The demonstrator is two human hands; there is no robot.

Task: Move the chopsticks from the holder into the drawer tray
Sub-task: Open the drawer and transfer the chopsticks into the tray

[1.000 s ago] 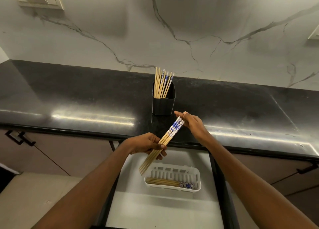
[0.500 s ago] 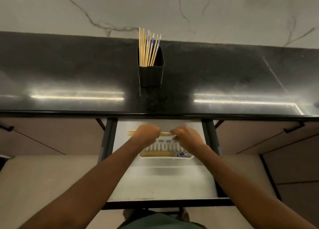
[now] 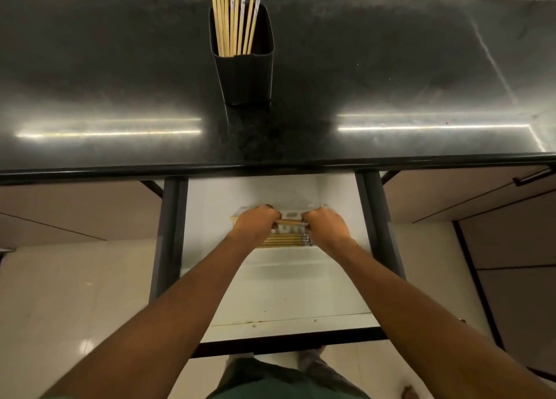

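A black square holder point(image 3: 245, 76) stands on the dark countertop with several bamboo chopsticks point(image 3: 233, 22) upright in it. Below, the white drawer point(image 3: 270, 293) is pulled out, and a white slotted tray point(image 3: 288, 213) sits in its far half. My left hand point(image 3: 254, 222) and my right hand point(image 3: 326, 225) are both shut on a horizontal bundle of chopsticks point(image 3: 290, 222), one hand at each end, low over the tray. More chopsticks point(image 3: 284, 240) lie flat in the tray just below the bundle. Most of the tray is hidden by my hands.
The black countertop point(image 3: 120, 97) edge overhangs the drawer's back. Dark drawer rails point(image 3: 168, 233) run along both sides. Closed beige cabinet fronts flank the drawer, one with a black handle point(image 3: 532, 177) at the right. Pale floor tiles show below.
Both hands carried the chopstick bundle down from counter height, turned it level, and lowered it into the tray. The view tilted downward and closer.
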